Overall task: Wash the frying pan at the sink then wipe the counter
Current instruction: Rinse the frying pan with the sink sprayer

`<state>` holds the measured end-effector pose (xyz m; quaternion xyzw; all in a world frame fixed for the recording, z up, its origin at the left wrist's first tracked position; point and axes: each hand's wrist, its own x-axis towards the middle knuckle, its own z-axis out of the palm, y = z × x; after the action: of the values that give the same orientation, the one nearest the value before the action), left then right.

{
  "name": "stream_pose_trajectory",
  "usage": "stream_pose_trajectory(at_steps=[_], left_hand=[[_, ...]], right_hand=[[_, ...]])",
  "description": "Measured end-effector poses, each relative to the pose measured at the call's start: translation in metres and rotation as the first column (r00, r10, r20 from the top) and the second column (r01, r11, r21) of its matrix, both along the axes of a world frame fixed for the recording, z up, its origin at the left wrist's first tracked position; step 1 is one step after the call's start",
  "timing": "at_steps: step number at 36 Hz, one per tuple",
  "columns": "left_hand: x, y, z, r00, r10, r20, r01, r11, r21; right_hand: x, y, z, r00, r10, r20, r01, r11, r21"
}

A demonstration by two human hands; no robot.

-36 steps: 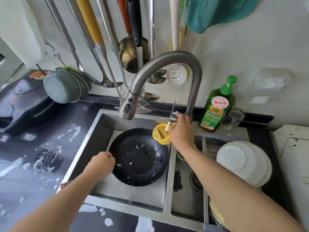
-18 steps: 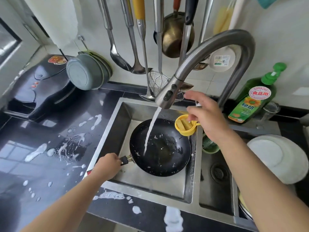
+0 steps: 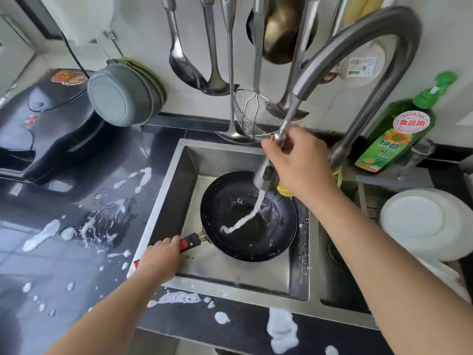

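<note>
A black frying pan (image 3: pixel 245 221) lies in the left basin of the steel sink (image 3: pixel 166 190), flecked with white foam. My left hand (image 3: pixel 161 260) grips its red and black handle (image 3: pixel 190 243) at the basin's front left corner. My right hand (image 3: pixel 299 165) holds the pull-out spray head (image 3: pixel 265 176) of the grey tap (image 3: pixel 378 47), drawn down on its hose. Water streams from the head into the pan. The dark counter (image 3: pixel 64 252) on the left is splashed with white foam.
Ladles, a wire skimmer (image 3: pixel 253 116) and a brass pot hang on the wall above the sink. A green soap bottle (image 3: pixel 394 139) stands behind the right basin. White plates (image 3: pixel 422 224) sit at the right. A black cooker (image 3: pixel 38 134) and grey bowls (image 3: pixel 120 98) occupy the back left.
My right hand left the tap lever, took the spray head and pulled it down off the spout. Water now runs into the pan. My left hand kept the handle.
</note>
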<state>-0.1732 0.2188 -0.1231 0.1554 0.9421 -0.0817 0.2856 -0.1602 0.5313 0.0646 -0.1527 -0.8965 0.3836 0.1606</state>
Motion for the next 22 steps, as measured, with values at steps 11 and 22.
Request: stream_pose_trajectory(at_steps=[11,22], left_hand=[[-0.02,-0.002,-0.009,0.982,-0.173,0.072,0.175,0.984,-0.018],[-0.023,-0.008,-0.018,0.979,-0.189,0.073,0.188,0.982,0.022]], right_hand=[[-0.008,-0.018,-0.073,0.872,0.203,0.446,-0.068,0.952,-0.299],[-0.056,-0.041,-0.086,0.96,0.135,0.244,0.001,0.874,-0.486]])
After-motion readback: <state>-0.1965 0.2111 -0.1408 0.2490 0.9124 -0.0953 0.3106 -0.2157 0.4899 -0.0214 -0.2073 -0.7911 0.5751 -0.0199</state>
